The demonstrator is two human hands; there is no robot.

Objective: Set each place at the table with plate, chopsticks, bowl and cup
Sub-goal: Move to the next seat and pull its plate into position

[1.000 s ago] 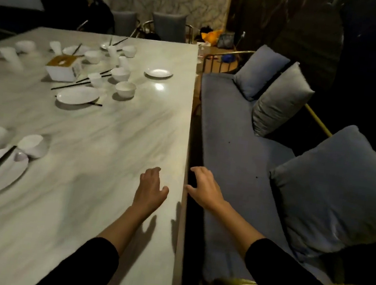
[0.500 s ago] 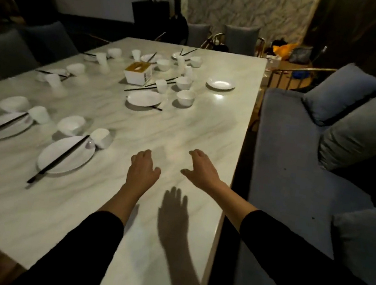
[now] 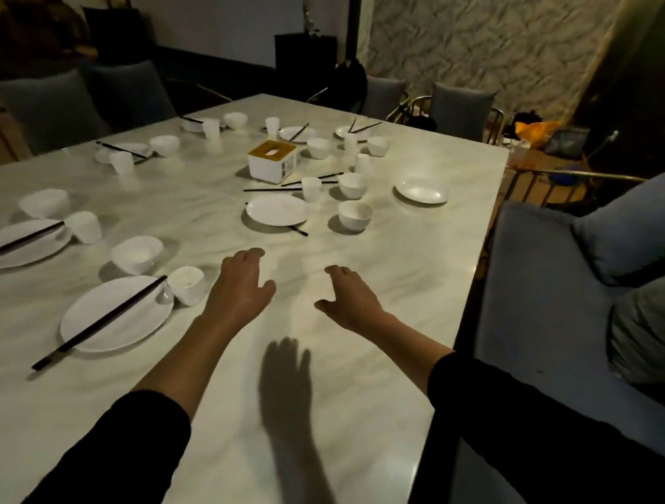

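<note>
My left hand (image 3: 239, 288) and my right hand (image 3: 352, 299) hover empty over the marble table (image 3: 365, 404), fingers relaxed and reaching forward. Just beyond them lie a white plate (image 3: 278, 209) over black chopsticks (image 3: 299, 230), a white bowl (image 3: 354, 214), a second bowl (image 3: 352, 185), a white cup (image 3: 311, 188) and more chopsticks (image 3: 275, 190). A lone plate (image 3: 422, 190) sits near the right edge. To my left a plate (image 3: 117, 314) carries chopsticks (image 3: 102, 321), with a cup (image 3: 188, 284) and a bowl (image 3: 137, 253) beside it.
A white tissue box (image 3: 273, 160) stands mid-table. Further place settings of plates, bowls and cups lie along the left and far sides. A grey sofa (image 3: 534, 312) with cushions runs along the table's right edge. Grey chairs (image 3: 461, 110) stand at the far end.
My view has swung left from the sofa onto the table. Both hands moved from the table's right edge to above its middle and reach farther forward.
</note>
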